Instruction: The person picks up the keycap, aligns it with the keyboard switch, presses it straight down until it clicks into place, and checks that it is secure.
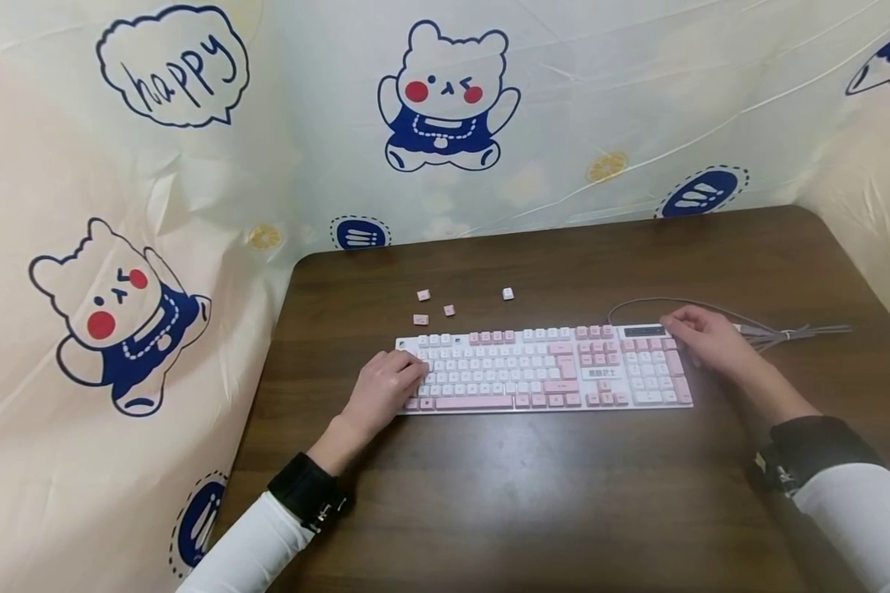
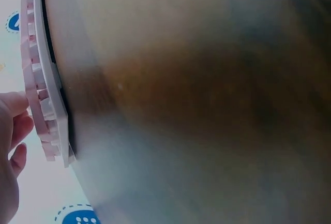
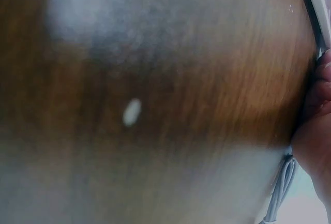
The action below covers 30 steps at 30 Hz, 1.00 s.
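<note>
A pink and white keyboard (image 1: 534, 402) lies on the brown table, its long spacebar towards the near edge. My left hand (image 1: 387, 385) rests over the keys at its left end, fingers bent lightly and hiding the keys under them. In the left wrist view, fingertips (image 2: 20, 102) touch the pink keys at the keyboard's edge. At the upper right corner, my right hand (image 1: 704, 338) grips the keyboard's edge between thumb and forefinger; the other fingers are curled below. In the right wrist view, these curled fingers (image 3: 321, 92) lie beside the keyboard's white edge.
Behind the keyboard lie three loose pink keycaps (image 1: 420, 319) and a white keycap (image 1: 508, 293). A grey cable (image 1: 808, 332), bundled with a tie, stretches to the right behind my right hand. Patterned cloth (image 1: 564, 107) hangs around the table's back and sides.
</note>
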Tool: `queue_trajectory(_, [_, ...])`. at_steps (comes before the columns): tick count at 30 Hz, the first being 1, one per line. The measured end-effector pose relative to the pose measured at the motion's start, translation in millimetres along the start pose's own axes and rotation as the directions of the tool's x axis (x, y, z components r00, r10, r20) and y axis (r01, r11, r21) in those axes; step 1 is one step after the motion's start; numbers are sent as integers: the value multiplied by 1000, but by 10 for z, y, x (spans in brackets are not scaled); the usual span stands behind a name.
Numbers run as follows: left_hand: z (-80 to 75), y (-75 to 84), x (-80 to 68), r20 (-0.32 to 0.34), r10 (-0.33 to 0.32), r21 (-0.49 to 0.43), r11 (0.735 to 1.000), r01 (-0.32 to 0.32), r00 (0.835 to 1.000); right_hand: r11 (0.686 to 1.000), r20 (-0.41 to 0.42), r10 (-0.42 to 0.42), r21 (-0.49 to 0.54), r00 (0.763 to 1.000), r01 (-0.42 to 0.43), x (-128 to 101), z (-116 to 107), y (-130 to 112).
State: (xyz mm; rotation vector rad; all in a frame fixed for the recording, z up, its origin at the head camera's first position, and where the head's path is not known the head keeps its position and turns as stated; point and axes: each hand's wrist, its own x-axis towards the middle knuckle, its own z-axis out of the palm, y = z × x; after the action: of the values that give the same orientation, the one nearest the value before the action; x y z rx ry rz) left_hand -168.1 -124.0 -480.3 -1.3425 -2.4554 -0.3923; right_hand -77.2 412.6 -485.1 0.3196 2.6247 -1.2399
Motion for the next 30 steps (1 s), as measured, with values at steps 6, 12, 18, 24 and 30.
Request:
queue_trajectory(6, [-37, 24, 36, 8, -3, 21, 1000, 3, 1000, 1000, 0, 7, 3, 1000, -7, 14, -21, -25])
queue_trajectory(12, [-53, -10, 113, 84, -130, -101, 985, 138, 988, 1000, 5, 7, 2, 1000, -7, 8, -30, -42])
queue_trajectory(18, [-85, -86, 192, 248, -332, -272, 878, 395, 910, 1000, 2, 11, -7, 1000, -11, 2, -13, -34])
queue_trajectory(24, [-119, -101, 194, 272, -296, -268, 890, 368, 916, 1000, 16, 6, -5, 1000, -6, 9, 8, -20])
queue_trajectory(30, [-124, -141, 290, 358, -380, -312, 812, 493, 853, 1000, 3, 3, -13, 1000, -3, 17, 8, 2])
